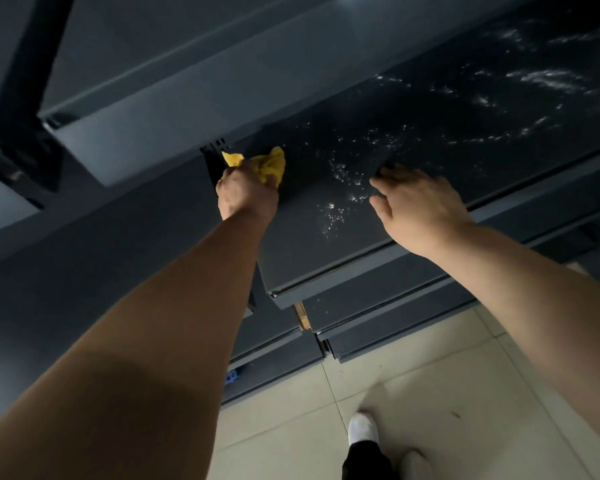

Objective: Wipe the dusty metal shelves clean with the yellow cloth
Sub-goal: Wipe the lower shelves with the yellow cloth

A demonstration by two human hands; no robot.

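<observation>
Nearest the lens, left forearm (136, 341) fills the lower left of the frame and runs up toward centre to the left hand (248, 192), whose fingers are curled tight round the yellow cloth (272, 162). Cloth is bunched into a lump with no clear long axis. Its loose folds stick out past the knuckles toward the upper right. It sits on the far left corner of the dark metal shelf (309, 251), just beside a slotted bracket (215, 150). From the right edge comes the right forearm (534, 289). The right hand (420, 206) lies palm down on the shelf near its front edge, fingers (394, 180) straight and a little spread, pointing upper left, holding nothing. Long axis of the shelf runs from frame centre to the upper right. Its front edge slants from lower centre up to the right edge, and its short left end drops from the bracket to the front corner. White dust (343, 174) specks lie between the two hands, with streaks further to the upper right where bare surface stretches on. Close above the cloth hangs an upper shelf (187, 109), and lower shelves (378, 306) step out beneath. At upper left stands a dark upright post (25, 81). Beige tiled floor (430, 393) shows lower right, with a white shoe (362, 427) on it.
</observation>
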